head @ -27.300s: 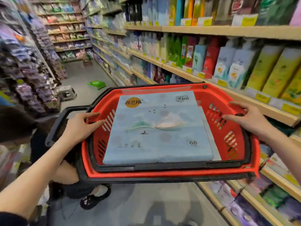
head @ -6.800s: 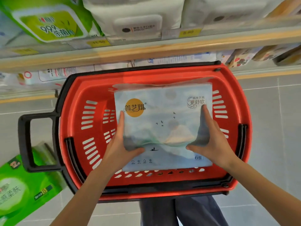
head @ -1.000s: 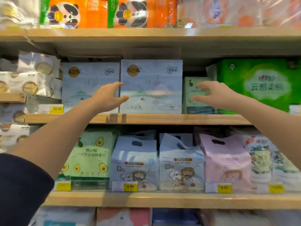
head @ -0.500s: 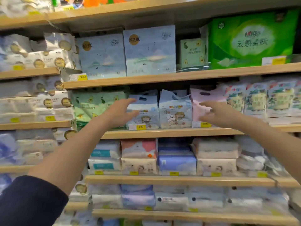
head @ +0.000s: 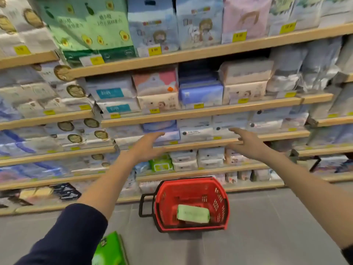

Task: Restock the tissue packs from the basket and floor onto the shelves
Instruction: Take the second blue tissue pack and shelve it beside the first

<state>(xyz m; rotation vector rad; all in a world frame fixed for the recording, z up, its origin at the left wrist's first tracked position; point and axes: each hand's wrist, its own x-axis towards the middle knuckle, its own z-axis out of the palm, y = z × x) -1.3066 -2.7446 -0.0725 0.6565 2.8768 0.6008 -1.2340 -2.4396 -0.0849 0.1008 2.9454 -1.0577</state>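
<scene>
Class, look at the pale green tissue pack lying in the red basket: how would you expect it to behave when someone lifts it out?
The pale green tissue pack looks like a soft, rounded-edged block, so it would probably give slightly under the fingers. Tissue is likely light for its size. It lies flat in the red basket, so rolling seems unlikely; its wrapper may be a little slippery.

Even, bright store light is falling from overhead, leaving dark bands of shadow under each shelf (head: 191, 52) board. Motion blur is smearing the whole frame, so package print is reading as mush. The wide lens is bowing the shelf lines, strongest toward the left and right edges.
</scene>
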